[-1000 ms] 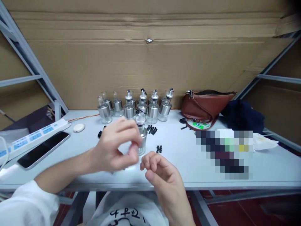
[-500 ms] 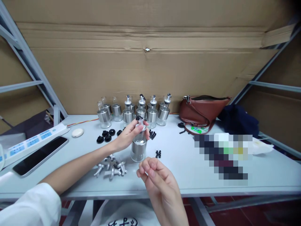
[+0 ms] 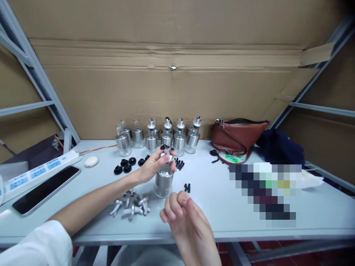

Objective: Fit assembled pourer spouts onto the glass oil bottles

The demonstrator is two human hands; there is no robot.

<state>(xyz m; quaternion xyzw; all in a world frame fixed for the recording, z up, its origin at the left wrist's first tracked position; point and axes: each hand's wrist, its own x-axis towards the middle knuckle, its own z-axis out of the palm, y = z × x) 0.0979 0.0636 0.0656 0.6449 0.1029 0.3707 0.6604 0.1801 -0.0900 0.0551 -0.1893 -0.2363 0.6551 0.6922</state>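
1. Left hand [image 3: 154, 166], centre of frame: reaches in from the lower left, fingers clamped on the top of a bottle [image 3: 163, 183].
2. The bottle has a glass base and a metal sleeve. It stands upright on the table [image 3: 222, 199], just below the centre of the frame, with a black piece at its top above the fingers.
3. Right hand [image 3: 180, 214], lower centre: held over the near table edge, just below the bottle and not touching it. Fingers are curled in together; cannot tell if anything is pinched.
4. Pile of metal spouts [image 3: 130, 207]: lies just left of the bottle.
5. Black stoppers [image 3: 126, 166]: a cluster left of the left hand.
6. Small black pieces [image 3: 187, 187]: just right of the bottle.
7. Row of bottles [image 3: 158, 135]: stands above, against the cardboard wall [image 3: 177, 92].
8. Left edge of frame: phone [image 3: 44, 190], with a power strip [image 3: 36, 171] above it.
9. Right of centre: brown bag [image 3: 238, 135].
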